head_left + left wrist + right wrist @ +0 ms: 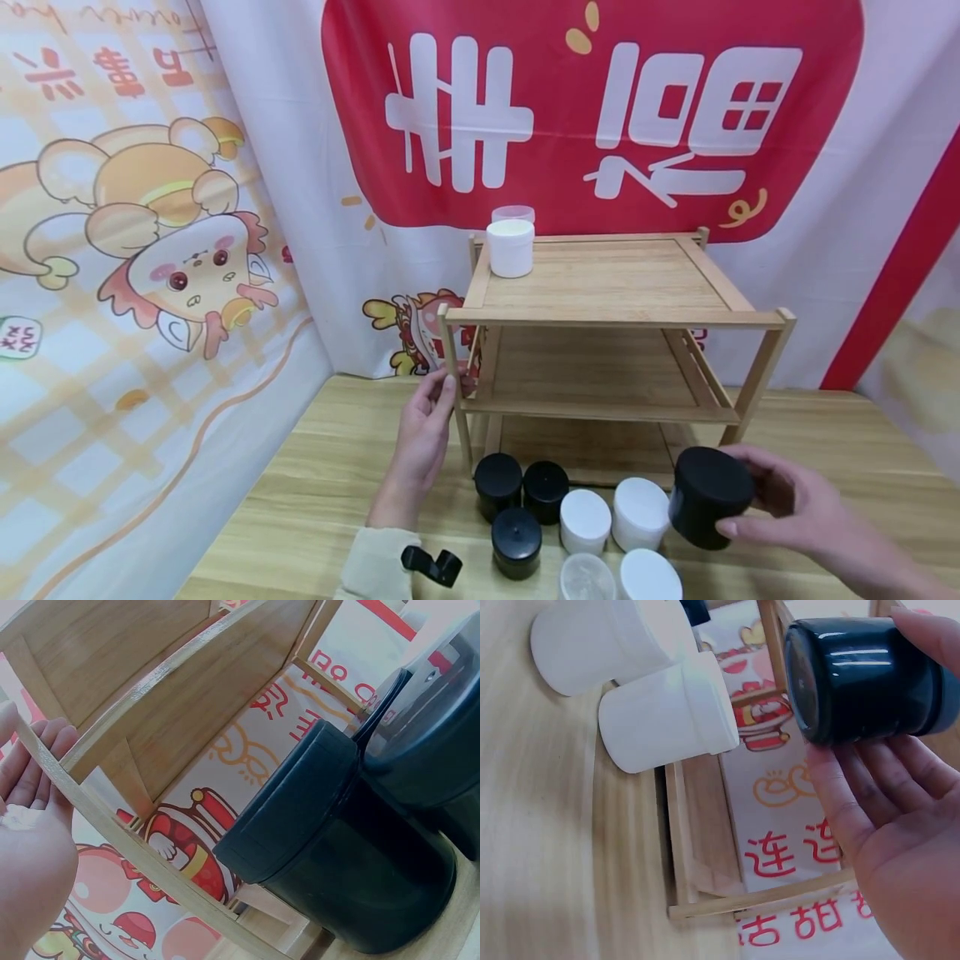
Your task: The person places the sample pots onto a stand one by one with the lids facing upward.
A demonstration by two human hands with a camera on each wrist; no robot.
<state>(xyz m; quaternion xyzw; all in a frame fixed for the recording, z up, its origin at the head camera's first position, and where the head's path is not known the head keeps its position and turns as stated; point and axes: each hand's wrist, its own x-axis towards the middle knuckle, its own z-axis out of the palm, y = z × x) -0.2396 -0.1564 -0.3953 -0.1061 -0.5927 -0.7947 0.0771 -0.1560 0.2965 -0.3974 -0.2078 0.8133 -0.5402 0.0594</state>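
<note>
A black lidded jar point(708, 498) is held up in my right hand point(795, 508), thumb on one side and fingers on the other; in the right wrist view the jar point(866, 679) lies sideways above the palm. My left hand point(426, 425) grips the front left post of a three-tier wooden shelf rack point(607, 317), and its fingers point(34, 761) reach behind the post. On the rack's top tier, at the left, stands a white jar point(511, 254) with a clear jar or lid behind it.
Three black jars point(498, 483) stand before the rack near my left wrist. Beside them are white jars point(585, 518) and a translucent-topped jar point(587, 579). Printed cloth point(262, 83) hangs behind and at the left of the wooden table point(300, 483).
</note>
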